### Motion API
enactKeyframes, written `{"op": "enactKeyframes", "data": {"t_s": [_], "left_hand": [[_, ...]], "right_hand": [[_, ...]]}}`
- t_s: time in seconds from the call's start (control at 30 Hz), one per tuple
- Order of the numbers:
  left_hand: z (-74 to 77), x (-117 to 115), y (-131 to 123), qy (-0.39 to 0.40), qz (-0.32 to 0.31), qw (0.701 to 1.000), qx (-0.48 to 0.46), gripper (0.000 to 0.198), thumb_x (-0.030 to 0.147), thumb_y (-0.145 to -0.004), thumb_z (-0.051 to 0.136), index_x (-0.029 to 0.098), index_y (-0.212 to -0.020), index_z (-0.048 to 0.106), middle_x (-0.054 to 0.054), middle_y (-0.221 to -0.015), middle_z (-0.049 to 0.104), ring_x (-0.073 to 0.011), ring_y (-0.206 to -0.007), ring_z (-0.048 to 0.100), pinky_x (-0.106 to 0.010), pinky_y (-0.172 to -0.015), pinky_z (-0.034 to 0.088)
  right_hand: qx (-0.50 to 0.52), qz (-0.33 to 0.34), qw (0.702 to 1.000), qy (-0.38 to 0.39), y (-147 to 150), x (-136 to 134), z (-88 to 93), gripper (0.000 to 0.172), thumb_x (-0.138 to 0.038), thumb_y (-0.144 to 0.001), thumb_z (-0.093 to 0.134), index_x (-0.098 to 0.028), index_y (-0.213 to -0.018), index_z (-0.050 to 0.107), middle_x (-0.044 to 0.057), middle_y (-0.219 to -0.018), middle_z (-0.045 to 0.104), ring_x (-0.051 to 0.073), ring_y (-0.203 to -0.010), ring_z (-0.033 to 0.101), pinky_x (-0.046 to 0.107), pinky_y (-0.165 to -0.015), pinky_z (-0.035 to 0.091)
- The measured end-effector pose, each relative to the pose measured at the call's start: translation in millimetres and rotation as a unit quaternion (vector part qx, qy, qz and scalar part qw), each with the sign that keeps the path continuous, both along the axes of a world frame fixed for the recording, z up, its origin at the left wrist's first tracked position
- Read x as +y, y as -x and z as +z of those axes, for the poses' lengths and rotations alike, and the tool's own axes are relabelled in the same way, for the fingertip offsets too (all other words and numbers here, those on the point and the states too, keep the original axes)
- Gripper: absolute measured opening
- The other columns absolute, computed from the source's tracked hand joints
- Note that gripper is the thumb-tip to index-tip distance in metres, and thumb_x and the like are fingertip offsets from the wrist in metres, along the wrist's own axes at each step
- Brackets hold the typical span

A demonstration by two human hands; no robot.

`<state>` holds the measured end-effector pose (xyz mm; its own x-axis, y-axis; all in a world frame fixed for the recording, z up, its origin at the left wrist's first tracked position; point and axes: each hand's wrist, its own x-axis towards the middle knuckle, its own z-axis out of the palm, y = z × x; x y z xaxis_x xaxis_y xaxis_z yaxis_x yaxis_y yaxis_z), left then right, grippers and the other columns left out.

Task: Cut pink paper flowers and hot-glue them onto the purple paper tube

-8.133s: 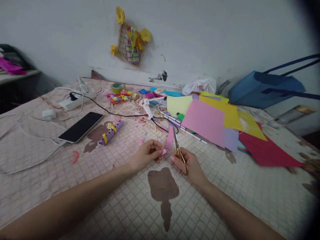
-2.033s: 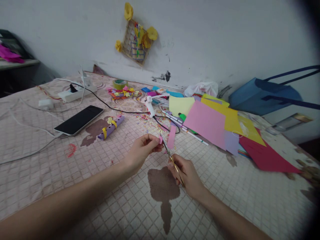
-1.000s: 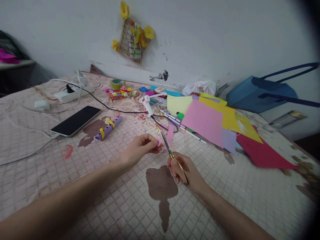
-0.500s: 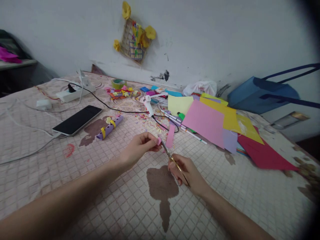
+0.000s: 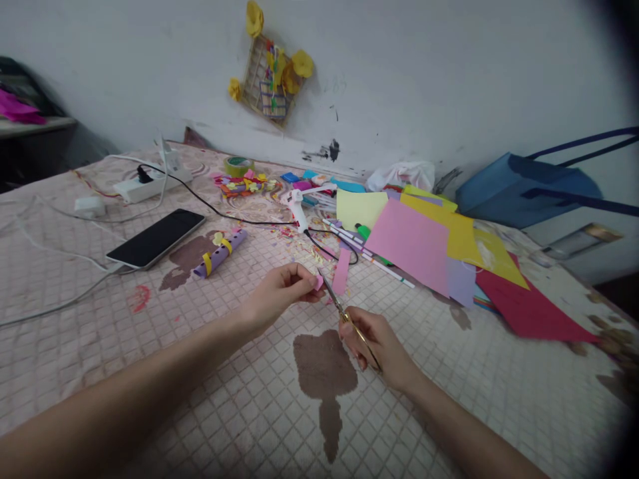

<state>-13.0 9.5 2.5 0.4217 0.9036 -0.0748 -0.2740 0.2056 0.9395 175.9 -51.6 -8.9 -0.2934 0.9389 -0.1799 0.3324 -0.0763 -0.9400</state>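
Note:
Between the thumb and fingers of my left hand (image 5: 292,285) is a small pink paper piece (image 5: 319,283). My right hand (image 5: 372,339) is closed around the gold handles of a pair of scissors (image 5: 333,297), whose blades point up and left, beside the pink piece. I cannot tell whether the blades touch it. Just beyond the blades a pink paper strip (image 5: 341,269) lies on the patterned tablecloth (image 5: 239,399). A purple paper roll (image 5: 219,253) with dark dots and yellow bands rests to the left of my left hand.
A white glue gun (image 5: 297,211) stands behind my hands, among paper scraps. Coloured sheets (image 5: 409,243) spread to the right, near a blue bag (image 5: 524,189). On the left are a phone (image 5: 156,238), a power strip (image 5: 150,185) and cables. Green tape (image 5: 238,166) sits at the back.
My right hand and the scissors have shifted very slightly right. The pink piece stays pinched in my left hand. The whole view has moved a little.

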Motion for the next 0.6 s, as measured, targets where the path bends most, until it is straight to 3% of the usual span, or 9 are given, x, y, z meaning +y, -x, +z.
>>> {"op": "enactKeyframes", "data": {"t_s": [0.27, 0.43, 0.6], "left_hand": [[-2.3, -3, -4, 0.028, 0.022, 0.999, -0.024, 0.018, 0.027, -0.074, 0.065, 0.013, -0.073, 0.055, -0.003, -0.076, 0.062, -0.0115, -0.072, 0.059, -0.028, -0.075, 0.046], [-4.1, -6, -6, 0.035, 0.053, 0.998, -0.013, 0.019, 0.029, -0.075, 0.064, 0.013, -0.072, 0.054, 0.002, -0.068, 0.056, -0.0051, -0.057, 0.048, -0.02, -0.058, 0.038], [-4.0, -8, -7, 0.051, 0.038, 0.998, -0.027, 0.02, 0.03, -0.075, 0.064, 0.013, -0.074, 0.055, 0.001, -0.068, 0.057, -0.0058, -0.059, 0.05, -0.021, -0.061, 0.039]], "right_hand": [[0.031, -0.013, 0.999, -0.011, 8, 0, 3.6, 0.042, -0.056, -0.078, 0.051, -0.018, -0.062, 0.042, -0.006, -0.048, 0.039, 0.006, -0.038, 0.035, 0.019, -0.037, 0.026], [0.054, -0.023, 0.998, 0.0, 11, -1, 4.0, 0.044, -0.06, -0.077, 0.05, -0.018, -0.065, 0.044, -0.006, -0.051, 0.038, 0.006, -0.038, 0.035, 0.019, -0.036, 0.029], [0.045, -0.025, 0.999, 0.0, 10, -1, 0.4, 0.044, -0.061, -0.078, 0.047, -0.018, -0.067, 0.044, -0.006, -0.052, 0.039, 0.006, -0.038, 0.035, 0.019, -0.036, 0.03]]}}
